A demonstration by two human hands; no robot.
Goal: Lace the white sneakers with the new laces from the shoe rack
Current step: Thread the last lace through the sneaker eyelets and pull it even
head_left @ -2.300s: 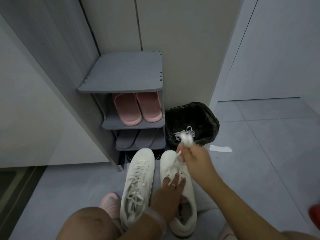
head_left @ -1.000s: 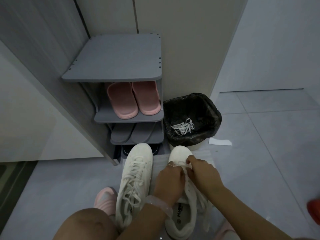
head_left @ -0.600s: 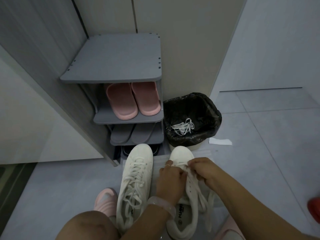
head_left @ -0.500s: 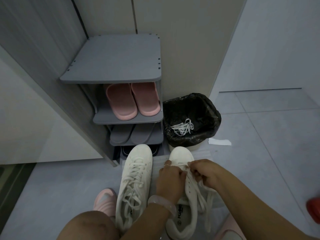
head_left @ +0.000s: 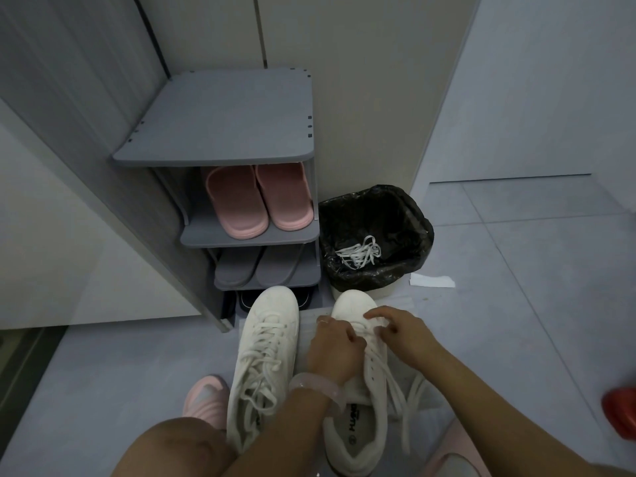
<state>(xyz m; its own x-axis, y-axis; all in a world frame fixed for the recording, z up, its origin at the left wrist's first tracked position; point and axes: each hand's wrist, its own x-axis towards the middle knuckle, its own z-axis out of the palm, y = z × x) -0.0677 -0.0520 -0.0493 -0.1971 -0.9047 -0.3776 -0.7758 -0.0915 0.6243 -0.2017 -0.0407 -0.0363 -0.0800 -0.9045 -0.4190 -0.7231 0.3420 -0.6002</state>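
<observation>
White lace [head_left: 395, 383] pinched in both hands' fingers [head_left: 373, 316] over the right sneaker's [head_left: 358, 428] front eyelets.

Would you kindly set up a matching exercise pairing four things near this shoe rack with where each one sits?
1. pink rubber slippers
2. tangled white old laces
3. grey flat slippers
4. white paper scrap

a. on the floor tiles
b. second rack shelf
c. third rack shelf
d. inside the black-lined bin

Pairs: 1-b, 2-d, 3-c, 4-a
</observation>
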